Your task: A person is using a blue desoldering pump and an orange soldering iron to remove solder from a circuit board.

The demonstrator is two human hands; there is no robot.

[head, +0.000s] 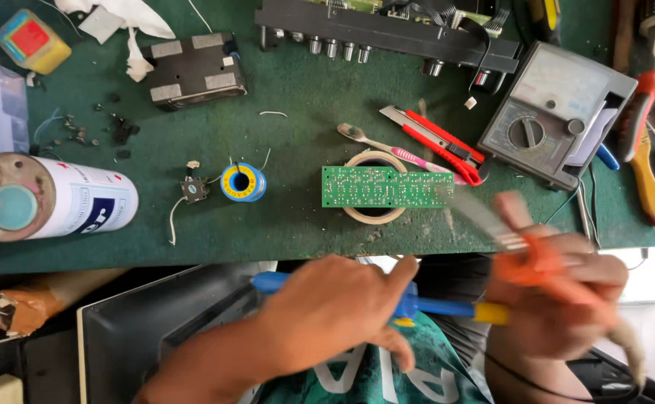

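Note:
My left hand [327,310] reaches across my lap below the bench edge, its fingers closed around a long blue tool with a yellow end [447,307]. My right hand [567,299], blurred by motion, grips an orange-handled tool [541,262]. That tool's pale metal tip [481,217] points up and left, and a cord trails off it at the lower right. A green circuit board [384,187] lies on a roll of tape [376,215] on the green mat, just above both hands and touched by neither.
On the mat [290,142]: a blue and yellow solder spool [243,182], a white spray can [58,198], a black box [196,71], a grey multimeter [552,120], a red box cutter [436,135], a pink toothbrush [387,146], red pliers [642,97] and a black chassis [387,30].

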